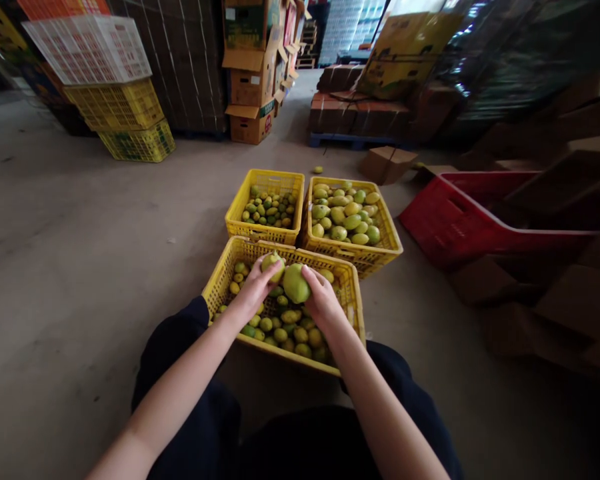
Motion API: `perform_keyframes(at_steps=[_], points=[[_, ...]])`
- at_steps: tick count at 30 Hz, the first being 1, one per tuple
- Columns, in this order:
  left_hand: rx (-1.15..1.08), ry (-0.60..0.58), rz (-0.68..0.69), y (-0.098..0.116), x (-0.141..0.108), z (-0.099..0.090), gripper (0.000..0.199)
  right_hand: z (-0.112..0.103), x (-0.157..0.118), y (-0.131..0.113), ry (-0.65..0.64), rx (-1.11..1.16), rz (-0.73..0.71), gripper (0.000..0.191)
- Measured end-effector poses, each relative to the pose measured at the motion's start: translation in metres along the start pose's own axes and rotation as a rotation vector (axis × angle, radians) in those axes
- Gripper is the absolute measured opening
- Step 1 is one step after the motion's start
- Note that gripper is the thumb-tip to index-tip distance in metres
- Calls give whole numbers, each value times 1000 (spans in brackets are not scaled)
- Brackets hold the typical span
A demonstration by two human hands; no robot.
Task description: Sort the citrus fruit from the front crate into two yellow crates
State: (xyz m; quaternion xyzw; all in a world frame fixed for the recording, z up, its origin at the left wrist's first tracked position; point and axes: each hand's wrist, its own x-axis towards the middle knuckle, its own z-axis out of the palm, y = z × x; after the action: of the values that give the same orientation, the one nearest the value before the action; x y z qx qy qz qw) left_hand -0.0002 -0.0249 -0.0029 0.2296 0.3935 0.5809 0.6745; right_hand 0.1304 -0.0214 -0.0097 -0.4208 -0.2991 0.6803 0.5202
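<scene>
My left hand (253,289) is closed around a yellow-green lemon (273,267), its fingers curled over the near side. Just beside it, my right hand (323,297) grips a larger, greener lemon (296,284) between thumb and fingers. Both fruits are held close together above a yellow plastic crate (286,355) between my knees. Many lemons (281,335) in mixed green and yellow lie inside that crate, partly hidden by my hands. Behind it stand two more yellow crates: the left one (263,233) contains smaller, greener lemons, the right one (353,251) larger, paler ones.
A single lemon (318,170) lies on the floor behind the crates. To the right are a red crate (433,223) and loose cardboard boxes (388,165). Stacked crates (117,107) stand at the far left, and cartons (250,87) and a loaded pallet (357,120) at the back.
</scene>
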Motion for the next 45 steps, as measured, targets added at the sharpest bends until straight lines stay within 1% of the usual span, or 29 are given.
perform_keyframes(at_steps=[2,3,6,9,13,15,18,21,23,27,29,32,34,37,42,45], points=[[53,65,72,2,-2,2,30,2,-1,0,-42,44,20,40],[72,79,100,3,-3,2,29,3,-1,0,-60,73,30,38],[52,45,115,8,-2,1,26,6,-3,-3,-90,164,73,33],[-17,44,21,12,4,-4,25,3,-1,-10,-62,236,137,27],[-50,47,-161,17,7,-8,40,-5,1,-16,-29,263,217,22],[-76,32,-194,19,6,-8,37,-7,1,-17,0,266,241,22],[-163,6,-217,22,2,-6,28,-4,-1,-16,64,291,222,22],[-230,-25,-268,26,0,-2,28,0,-3,-16,110,315,184,21],[-214,-25,-286,28,-2,0,27,1,-3,-16,106,324,172,22],[-108,17,-265,30,-6,3,21,-3,-2,-14,60,314,194,23],[-109,7,-251,30,-7,2,22,-5,-1,-13,52,306,215,25],[-173,-78,-262,31,-7,0,21,-5,0,-12,61,330,255,26],[-196,-145,-266,31,-8,-1,19,-3,-1,-12,91,346,276,23],[-186,-193,-240,32,-9,0,17,-2,-1,-12,121,346,293,22],[-166,-162,-191,31,-11,2,19,-3,0,-10,119,339,302,23],[-146,-168,-147,30,-12,3,22,-4,1,-10,131,335,309,22]])
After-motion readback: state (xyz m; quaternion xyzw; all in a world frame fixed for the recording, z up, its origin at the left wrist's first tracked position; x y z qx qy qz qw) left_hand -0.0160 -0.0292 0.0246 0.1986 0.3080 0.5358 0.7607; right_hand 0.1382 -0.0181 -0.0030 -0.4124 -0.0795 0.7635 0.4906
